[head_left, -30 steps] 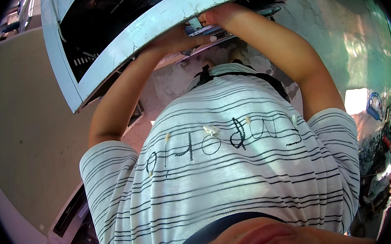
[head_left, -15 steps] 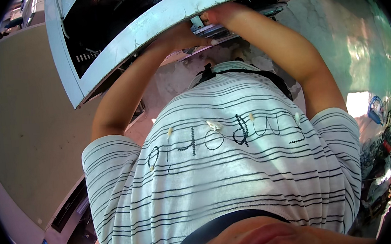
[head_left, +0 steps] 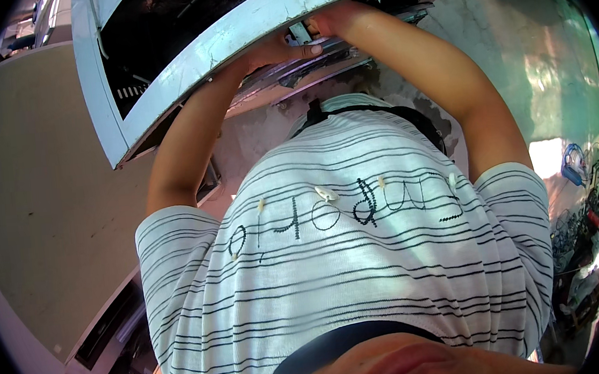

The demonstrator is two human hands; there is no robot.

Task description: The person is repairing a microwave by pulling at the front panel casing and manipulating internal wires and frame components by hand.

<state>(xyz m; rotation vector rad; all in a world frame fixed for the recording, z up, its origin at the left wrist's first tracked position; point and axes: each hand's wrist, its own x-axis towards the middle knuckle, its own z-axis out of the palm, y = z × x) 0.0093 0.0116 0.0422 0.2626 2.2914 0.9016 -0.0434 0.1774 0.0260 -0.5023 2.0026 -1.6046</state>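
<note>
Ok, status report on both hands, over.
Left hand under pale frame bar; right hand close by. Small metal piece between them. Bar partly hides both hands, grips unclear.

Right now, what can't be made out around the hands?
Head view:
Right bare hand: fingertips hidden by the pale-blue painted metal frame.
Left bare hand: most fingers hidden by that frame.
Frame's far side: cut off by the upper edge.
Frame's dark interior: shadow hides its parts.

White shirt (head_left: 365, 281) bore thin dark stripes | short sleeves (head_left: 176, 247) matched | dark lettering (head_left: 363, 203) crossed its front | small pale ornaments (head_left: 326, 193) dotted it | neckband (head_left: 300, 361) was dark | black strap (head_left: 316, 111) showed below
</note>
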